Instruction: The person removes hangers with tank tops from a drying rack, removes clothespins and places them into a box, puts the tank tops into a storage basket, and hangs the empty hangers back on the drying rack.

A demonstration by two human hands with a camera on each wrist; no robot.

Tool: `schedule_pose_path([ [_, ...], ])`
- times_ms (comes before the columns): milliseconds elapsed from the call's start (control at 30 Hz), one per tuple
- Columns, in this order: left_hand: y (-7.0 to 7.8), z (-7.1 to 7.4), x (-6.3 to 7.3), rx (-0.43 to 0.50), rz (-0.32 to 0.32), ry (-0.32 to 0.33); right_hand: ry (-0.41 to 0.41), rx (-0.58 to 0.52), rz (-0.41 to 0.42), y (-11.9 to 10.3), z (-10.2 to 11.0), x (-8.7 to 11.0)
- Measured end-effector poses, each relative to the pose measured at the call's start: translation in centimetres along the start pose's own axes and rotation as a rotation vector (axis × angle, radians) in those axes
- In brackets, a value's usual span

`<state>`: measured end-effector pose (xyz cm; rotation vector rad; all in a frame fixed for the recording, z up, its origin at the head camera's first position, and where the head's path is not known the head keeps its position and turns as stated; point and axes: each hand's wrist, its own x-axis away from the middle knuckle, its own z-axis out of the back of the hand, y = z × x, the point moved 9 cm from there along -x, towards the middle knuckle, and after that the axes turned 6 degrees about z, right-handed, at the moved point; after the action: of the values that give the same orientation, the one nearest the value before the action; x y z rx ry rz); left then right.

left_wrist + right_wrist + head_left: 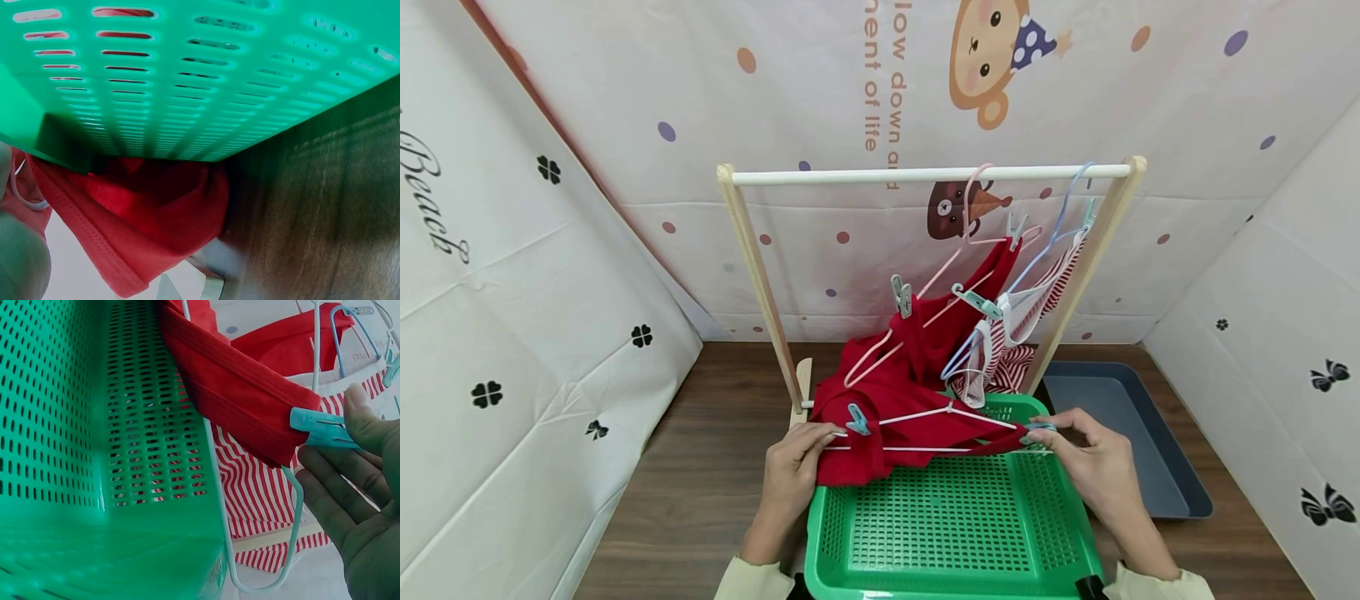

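A red garment (895, 454) lies along a white hanger (917, 414) above a green basket (940, 517). My right hand (1093, 462) pinches a light blue clothespin (322, 428), whose jaws bite the garment's edge near the hanger's right end. On the left, my left hand (793, 467) holds the other end of the hanger between thumb and fingers, with red cloth beside it. A blue clothespin (858, 419) is clipped on the cloth near that hand. The left wrist view shows mostly the basket's underside and a hanging fold of red cloth (156, 212).
Behind the basket stands a rack with a white rod (880, 177). From it hang a pink hanger (942, 271) with red cloth and grey clothespins, and a blue hanger (1060, 218) with a red-striped garment (1037, 300). A dark grey tray (1150, 467) lies at the right.
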<state>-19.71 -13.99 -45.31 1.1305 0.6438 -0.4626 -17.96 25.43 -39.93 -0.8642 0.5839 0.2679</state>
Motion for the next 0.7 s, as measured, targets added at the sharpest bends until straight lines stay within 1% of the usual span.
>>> schedule_pose_path([
  [233, 0.0, 0.0, 0.0, -0.024, -0.013, 0.007, 0.023, -0.067, -0.027, 0.1, 0.5, 0.0],
  [333, -0.1, 0.0, -0.1, -0.008, 0.002, -0.002, 0.030, -0.088, -0.027, 0.0, 0.8, -0.1],
  [400, 0.1, 0.0, -0.1, -0.005, -0.007, 0.000, 0.034, -0.102, -0.024, -0.1, 1.0, -0.1],
  [500, 0.0, 0.0, -0.2, 0.017, 0.010, -0.013, 0.044, -0.106, -0.041, -0.1, 1.3, -0.2],
  [567, 0.0, 0.0, -0.2, 0.019, 0.008, -0.014, 0.050, -0.109, -0.060, 0.0, 1.5, -0.2],
  [633, -0.1, 0.0, -0.2, 0.032, 0.026, -0.022, 0.056, -0.098, -0.083, 0.1, 1.6, -0.2],
  [700, -0.1, 0.0, -0.2, 0.030, 0.020, -0.020, 0.057, -0.084, -0.098, 0.2, 1.8, -0.1],
])
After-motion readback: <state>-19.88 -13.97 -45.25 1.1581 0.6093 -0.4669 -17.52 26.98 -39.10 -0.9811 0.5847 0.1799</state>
